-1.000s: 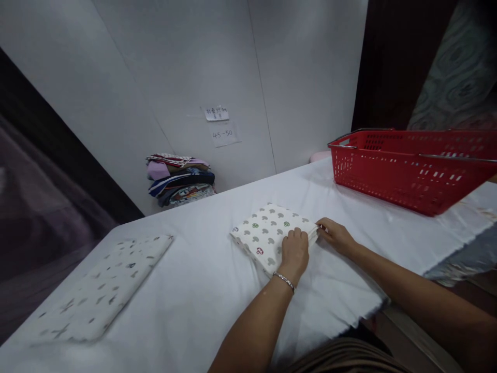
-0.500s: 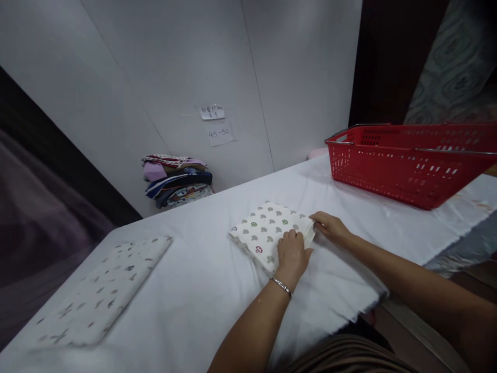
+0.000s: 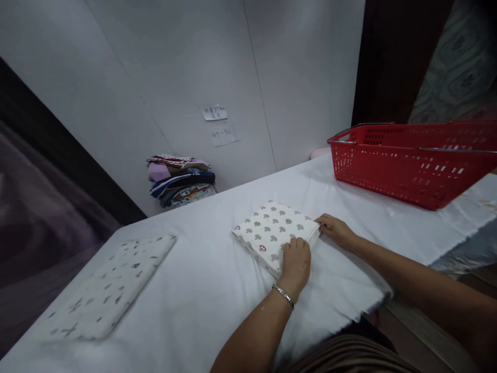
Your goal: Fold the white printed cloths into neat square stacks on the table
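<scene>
A folded white cloth (image 3: 272, 228) with grey, green and red mushroom prints lies on the white-covered table in front of me. My left hand (image 3: 296, 261) grips its near right edge, fingers curled over the top. The far right corner is pinched by my right hand (image 3: 337, 231); its fingertips are partly hidden behind the fold. Layers of fabric show along the edge between the two hands. Farther left rests a second folded white cloth (image 3: 112, 287) with small dark prints, touched by neither hand.
A red plastic basket (image 3: 404, 171) with metal handles stands at the right end of the table (image 3: 194, 295). Beyond the far edge is a stack of folded fabrics (image 3: 180, 178) against the grey wall. Two handwritten paper notes (image 3: 223, 133) are stuck on that wall.
My left hand has slid slightly back toward the cloth's near right edge, uncovering more of the print. The right hand stays at its corner. The whole view has shifted slightly.
</scene>
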`<state>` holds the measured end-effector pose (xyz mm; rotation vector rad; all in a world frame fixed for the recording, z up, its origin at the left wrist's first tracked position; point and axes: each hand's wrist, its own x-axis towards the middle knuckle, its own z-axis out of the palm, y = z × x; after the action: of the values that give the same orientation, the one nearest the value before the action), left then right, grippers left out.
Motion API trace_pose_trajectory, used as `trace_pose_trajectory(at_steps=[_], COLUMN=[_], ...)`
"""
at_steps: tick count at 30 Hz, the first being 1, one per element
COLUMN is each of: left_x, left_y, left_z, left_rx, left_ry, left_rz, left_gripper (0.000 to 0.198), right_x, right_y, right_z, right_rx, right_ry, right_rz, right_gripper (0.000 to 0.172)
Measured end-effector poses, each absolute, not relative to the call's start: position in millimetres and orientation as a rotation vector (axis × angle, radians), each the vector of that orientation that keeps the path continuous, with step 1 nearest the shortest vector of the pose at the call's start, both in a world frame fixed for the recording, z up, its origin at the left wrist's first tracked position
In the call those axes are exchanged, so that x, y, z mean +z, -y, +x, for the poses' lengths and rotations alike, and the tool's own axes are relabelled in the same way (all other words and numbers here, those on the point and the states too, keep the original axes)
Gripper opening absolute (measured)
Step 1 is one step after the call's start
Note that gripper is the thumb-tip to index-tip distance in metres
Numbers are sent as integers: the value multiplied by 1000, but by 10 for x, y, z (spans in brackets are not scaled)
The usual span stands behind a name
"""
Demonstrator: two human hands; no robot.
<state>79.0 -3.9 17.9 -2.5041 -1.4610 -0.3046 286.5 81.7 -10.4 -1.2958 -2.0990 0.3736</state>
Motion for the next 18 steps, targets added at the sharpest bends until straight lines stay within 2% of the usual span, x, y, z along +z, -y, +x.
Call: trace_pose_trajectory(at_steps=[5,9,12,18], left_x=[399,407,234,72], left_y=[46,5,42,125], left_z=[624,483,453,469], left_rx=[-420,-518,-471,-493], left_ry=[1590,1693,1701,1680], left_rz=[-2600,-2487,-2477,-2472], left_gripper=[12,29,47,48], right_x=[105,92,-99,-191], right_y=[-810,-759,-704,-748], right_z=[2711,2511,2478,2520], right_rx=[287,183,178,143], right_ry=[2127,2235,2373,2452], right_rz=[-1204,-1069,-1154,-1229], right_gripper=[36,43,49,51])
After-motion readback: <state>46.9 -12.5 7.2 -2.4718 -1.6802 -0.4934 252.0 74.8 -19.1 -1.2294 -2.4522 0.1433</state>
